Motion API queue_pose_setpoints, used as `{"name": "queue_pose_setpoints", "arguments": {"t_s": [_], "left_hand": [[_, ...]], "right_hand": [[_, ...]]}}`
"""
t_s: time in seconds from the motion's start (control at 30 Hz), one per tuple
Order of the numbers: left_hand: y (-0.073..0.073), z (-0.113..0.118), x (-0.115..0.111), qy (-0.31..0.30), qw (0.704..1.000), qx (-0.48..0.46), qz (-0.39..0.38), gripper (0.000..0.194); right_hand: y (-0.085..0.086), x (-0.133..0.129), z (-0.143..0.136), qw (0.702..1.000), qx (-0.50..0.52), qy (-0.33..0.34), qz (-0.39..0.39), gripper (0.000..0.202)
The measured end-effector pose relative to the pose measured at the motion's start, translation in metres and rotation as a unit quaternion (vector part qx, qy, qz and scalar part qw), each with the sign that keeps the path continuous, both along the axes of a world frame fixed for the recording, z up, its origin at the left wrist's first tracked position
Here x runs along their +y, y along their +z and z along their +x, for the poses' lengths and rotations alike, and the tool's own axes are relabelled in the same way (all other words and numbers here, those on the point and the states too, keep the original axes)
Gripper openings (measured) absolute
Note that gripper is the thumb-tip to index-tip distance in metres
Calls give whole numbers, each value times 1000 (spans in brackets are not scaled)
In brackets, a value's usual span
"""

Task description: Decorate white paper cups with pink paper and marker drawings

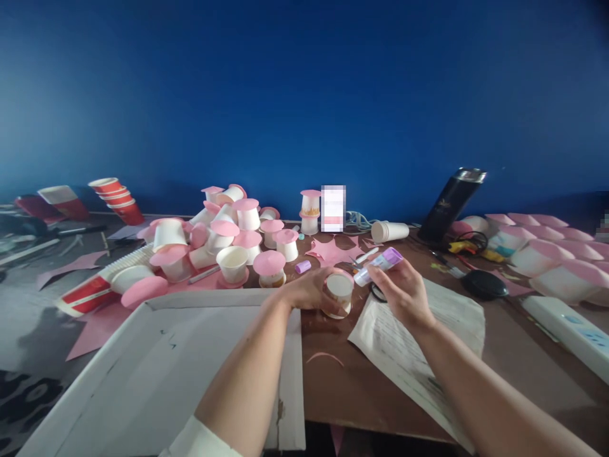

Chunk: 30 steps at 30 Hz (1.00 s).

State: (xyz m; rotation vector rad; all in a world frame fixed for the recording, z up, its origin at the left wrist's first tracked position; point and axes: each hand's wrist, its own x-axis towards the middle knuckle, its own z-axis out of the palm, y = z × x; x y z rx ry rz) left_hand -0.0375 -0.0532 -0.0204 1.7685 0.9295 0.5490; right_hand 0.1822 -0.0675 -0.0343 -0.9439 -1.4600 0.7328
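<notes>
My left hand is wrapped round a white paper cup, whose round end faces up toward me. In my right hand is a glue stick with a purple end, tilted so its other end points at the cup without visibly touching it. A loose purple cap lies behind my left hand. Beneath my right hand is a crumpled printed sheet. Pink paper scraps lie just beyond the cup, and a thin pink strip rests in front of it.
At left, several paper cups with pink discs are piled behind a white box lid. More pink-topped cups stand at right, near a black flask and a white power strip. Stacked cups lie at the back.
</notes>
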Motion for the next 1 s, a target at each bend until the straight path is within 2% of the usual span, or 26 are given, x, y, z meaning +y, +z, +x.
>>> {"name": "queue_pose_setpoints", "arguments": {"t_s": [0.07,0.17,0.23,0.37,0.5,0.6,0.7,0.8,0.9,1.0], "left_hand": [[1,-1,1,-26,999,-16,21,69],[3,0,2,-22,999,3,45,57],[5,2,1,-1,999,24,46,54],[6,6,-2,54,997,48,41,64],[3,8,-2,109,991,62,54,66],[2,11,-1,142,981,86,99,61],[-1,16,-1,165,966,131,150,69],[-3,20,-2,161,953,177,184,74],[-4,19,-3,155,951,206,174,77],[-4,13,-1,128,964,180,151,76]], "right_hand": [[3,-6,-2,999,14,48,-9,30],[5,-12,-4,995,-40,92,-3,28],[4,-10,-3,993,-85,76,7,27],[1,0,1,991,-132,-18,11,30],[-3,7,3,991,-98,-87,13,32],[-4,5,0,996,-32,-74,24,30],[-3,1,-2,999,1,-35,36,28],[-2,-2,-4,999,5,-16,37,27],[-2,-2,-4,999,8,-25,37,27],[0,-2,-4,999,13,-32,37,27]]}}
